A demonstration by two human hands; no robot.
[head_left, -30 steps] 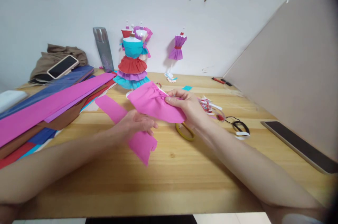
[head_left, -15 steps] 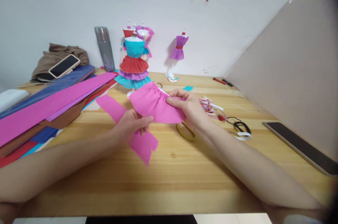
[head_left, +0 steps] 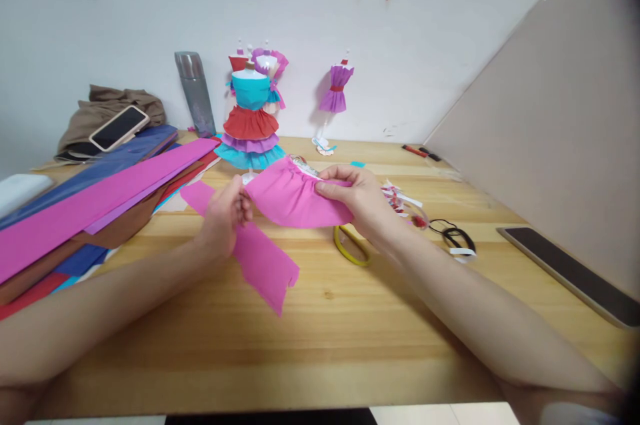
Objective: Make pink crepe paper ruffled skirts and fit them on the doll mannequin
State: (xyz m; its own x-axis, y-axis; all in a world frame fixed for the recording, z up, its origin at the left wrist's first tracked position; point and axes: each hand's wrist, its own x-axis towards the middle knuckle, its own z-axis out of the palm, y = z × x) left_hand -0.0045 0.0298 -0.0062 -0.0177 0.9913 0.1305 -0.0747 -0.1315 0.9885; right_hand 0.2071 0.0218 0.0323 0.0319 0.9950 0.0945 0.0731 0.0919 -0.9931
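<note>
A gathered pink paper piece (head_left: pixel 295 201), pleated along its upper edge, hangs above the table between both hands. My right hand (head_left: pixel 350 193) pinches its right end, thumb on the front. At its upper left corner, my left hand (head_left: pixel 227 211) has its fingers closed on the edge. Beneath my left hand a flat pink strip (head_left: pixel 265 265) lies slanting on the wood. Just behind the gathered piece stands a dress form (head_left: pixel 251 121) with a turquoise top and red, purple and turquoise ruffles. A yellow-handled tool (head_left: pixel 350 248) lies partly hidden under my right hand.
Long coloured paper sheets (head_left: pixel 105 185) cover the left side, near a phone (head_left: pixel 119 128), brown cloth (head_left: pixel 110 105) and a bottle (head_left: pixel 196 95). A purple-dressed form (head_left: pixel 337 91) stands behind. Paper scraps (head_left: pixel 400 199), a black cord (head_left: pixel 460 238) and a dark flat device (head_left: pixel 570 271) lie right.
My left hand has moved up and left, from the gathered piece's lower edge to its upper left corner. The piece's lower edge now curves more smoothly. My right hand keeps its pinch.
</note>
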